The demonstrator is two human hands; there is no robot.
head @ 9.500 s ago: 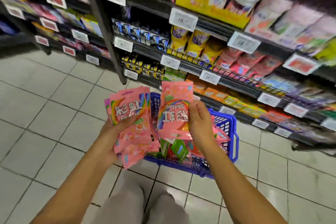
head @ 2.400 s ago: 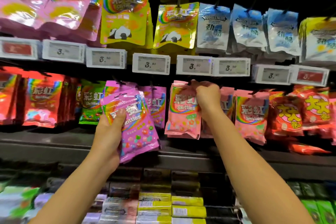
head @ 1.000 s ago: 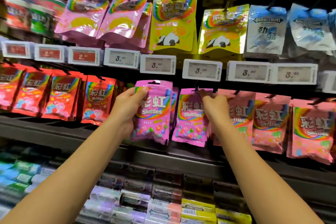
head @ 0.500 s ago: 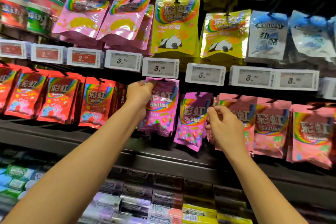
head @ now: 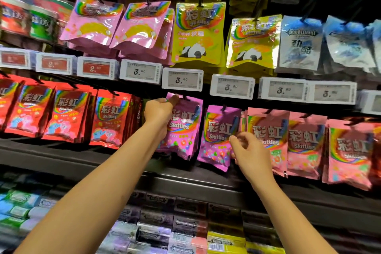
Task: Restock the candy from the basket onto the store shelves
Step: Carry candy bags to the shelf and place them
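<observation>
My left hand grips the top left corner of a purple Skittles bag up at a shelf peg, under a 3.90 price tag. A second purple Skittles bag hangs on the peg just to the right. My right hand hovers in front of that bag's right edge with fingers loosely curled and nothing in it. Pink Skittles bags hang in a row further right. The basket is out of view.
Red Skittles bags hang to the left of my left hand. Above the price rail hang pink bags, yellow panda bags and blue Doublemint bags. Gum packs fill the shelves below.
My left hand has pushed the purple bag up and back onto its peg. My right hand has let go of the neighbouring bag's top and dropped lower and to the right.
</observation>
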